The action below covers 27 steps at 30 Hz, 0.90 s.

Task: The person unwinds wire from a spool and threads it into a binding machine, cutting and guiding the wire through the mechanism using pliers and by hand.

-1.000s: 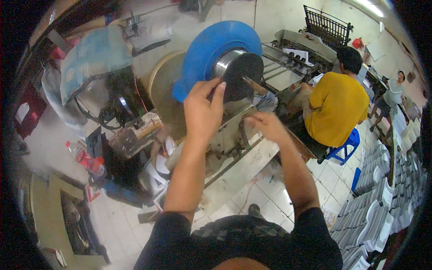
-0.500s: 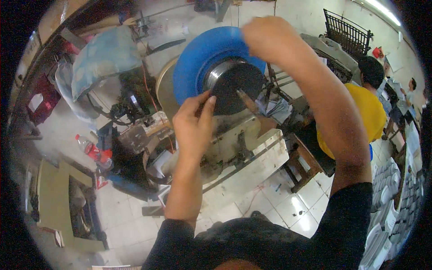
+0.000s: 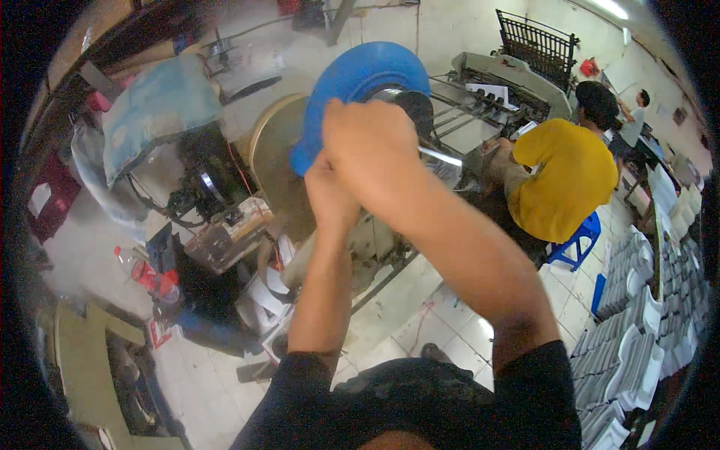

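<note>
A broad blue ring (image 3: pixel 375 64) with a smooth, rounded surface stands in front of me on a machine. A shiny drum with a dark round face (image 3: pixel 418 112) sits inside it, partly covered by my right hand (image 3: pixel 371 139). My right hand is curled closed at the ring's near left part, and what its fingers hold, if anything, is hidden. Just below, my left hand (image 3: pixel 330 195) meets the right one; its fingers are mostly hidden behind it. Behind the ring shows a large beige disc (image 3: pixel 270 142). A bright metal strip (image 3: pixel 440 155) juts out right of the drum.
A person in a yellow shirt (image 3: pixel 566 180) sits on a blue stool (image 3: pixel 577 244) at the right, beside another machine (image 3: pixel 517 82). Paper stacks (image 3: pixel 622 330) line the right side. At left are a pale blue cushion-like bag (image 3: pixel 161 109) and a red-labelled bottle (image 3: pixel 146 271).
My right hand has come down and left from the ring's upper right edge to my left hand. The left hand has left the dark disc's edge. The view has shifted, showing more of the seated person.
</note>
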Each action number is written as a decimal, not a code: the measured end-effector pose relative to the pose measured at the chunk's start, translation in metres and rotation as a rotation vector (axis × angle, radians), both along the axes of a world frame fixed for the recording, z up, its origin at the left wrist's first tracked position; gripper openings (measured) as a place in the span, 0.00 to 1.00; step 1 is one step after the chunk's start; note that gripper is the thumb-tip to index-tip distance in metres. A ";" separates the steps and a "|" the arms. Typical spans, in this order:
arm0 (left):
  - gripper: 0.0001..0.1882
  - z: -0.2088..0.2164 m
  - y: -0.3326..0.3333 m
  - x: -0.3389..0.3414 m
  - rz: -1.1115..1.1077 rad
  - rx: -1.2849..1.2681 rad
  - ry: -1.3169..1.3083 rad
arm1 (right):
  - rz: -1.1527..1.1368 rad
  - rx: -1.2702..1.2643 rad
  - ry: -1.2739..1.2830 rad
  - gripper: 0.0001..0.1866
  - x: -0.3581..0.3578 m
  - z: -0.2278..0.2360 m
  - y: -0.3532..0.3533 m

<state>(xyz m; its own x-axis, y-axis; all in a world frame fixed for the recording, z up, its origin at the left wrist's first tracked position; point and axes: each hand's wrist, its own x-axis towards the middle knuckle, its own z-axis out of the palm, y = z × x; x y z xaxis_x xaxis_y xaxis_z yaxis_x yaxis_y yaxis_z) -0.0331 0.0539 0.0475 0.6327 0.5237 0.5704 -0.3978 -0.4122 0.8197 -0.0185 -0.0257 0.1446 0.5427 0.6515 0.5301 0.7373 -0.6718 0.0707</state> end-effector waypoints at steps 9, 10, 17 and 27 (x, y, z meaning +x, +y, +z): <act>0.18 -0.004 0.011 -0.015 -0.670 -0.754 -0.188 | -0.023 0.529 0.176 0.13 -0.025 -0.088 -0.008; 0.18 0.000 0.011 -0.017 -0.662 -0.756 -0.194 | 0.062 0.709 0.248 0.16 -0.024 -0.105 -0.006; 0.19 -0.011 0.016 0.003 -0.171 -0.017 0.095 | 0.305 1.021 0.405 0.20 -0.009 -0.166 -0.027; 0.18 -0.007 0.001 0.003 -0.187 -0.116 0.192 | 0.033 1.689 1.204 0.10 0.014 -0.224 -0.232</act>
